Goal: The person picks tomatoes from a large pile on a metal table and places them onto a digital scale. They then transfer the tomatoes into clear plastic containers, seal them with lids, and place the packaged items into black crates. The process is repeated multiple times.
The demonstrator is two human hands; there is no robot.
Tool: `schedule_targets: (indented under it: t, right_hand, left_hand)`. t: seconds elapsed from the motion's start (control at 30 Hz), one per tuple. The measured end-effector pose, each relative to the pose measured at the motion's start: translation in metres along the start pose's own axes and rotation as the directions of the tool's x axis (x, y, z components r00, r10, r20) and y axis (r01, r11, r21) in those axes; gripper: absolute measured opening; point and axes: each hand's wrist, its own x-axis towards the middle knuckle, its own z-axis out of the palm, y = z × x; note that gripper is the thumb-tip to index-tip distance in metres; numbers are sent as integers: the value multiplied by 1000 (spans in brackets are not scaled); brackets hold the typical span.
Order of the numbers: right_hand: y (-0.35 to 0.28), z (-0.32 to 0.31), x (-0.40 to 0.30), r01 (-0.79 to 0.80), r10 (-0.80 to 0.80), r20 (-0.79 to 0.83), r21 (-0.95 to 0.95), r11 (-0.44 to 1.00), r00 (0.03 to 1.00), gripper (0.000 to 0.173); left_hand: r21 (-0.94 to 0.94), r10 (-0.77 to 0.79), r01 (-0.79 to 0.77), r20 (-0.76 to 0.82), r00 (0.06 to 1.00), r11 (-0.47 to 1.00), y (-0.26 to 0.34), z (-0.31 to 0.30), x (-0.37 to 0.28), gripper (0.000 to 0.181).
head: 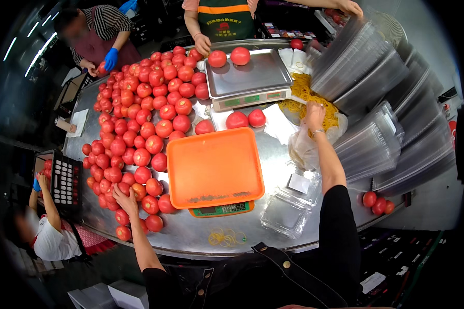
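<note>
My left hand [127, 200] rests on tomatoes [142, 175] at the near left of the pile, its fingers around one; a firm grip cannot be made out. My right hand [315, 116] is at the heap of yellow rubber bands [303, 85], beside a crumpled plastic bag [303, 148]; its fingertips are partly hidden. Between my arms stands a digital scale [224, 209] with an orange tray [215, 166], which holds only dark specks. Behind it, a steel-topped scale [249, 75] bears two tomatoes, and two more lie in front of that scale.
Stacks of clear plastic clamshell boxes [365, 146] crowd the right side. Loose clear lids [286, 212] lie by my right forearm, rubber bands [227, 237] near the front edge. Co-workers stand across the metal table and at its left, near a black crate [66, 183].
</note>
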Motion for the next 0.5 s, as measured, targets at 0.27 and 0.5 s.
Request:
schedule_targets:
  t: [0.27,0.5]
  right_hand:
    - [-17,-163,-150,-133,-419,386,846,517,822,25]
    - [-34,-119,-321,170,-473,557,508,844,683,15]
  left_hand:
    - [4,121,-121,-40,992,993,-21,-7,-4,69]
    - [-375,-178,82,-228,957,923,29,-18,3,61]
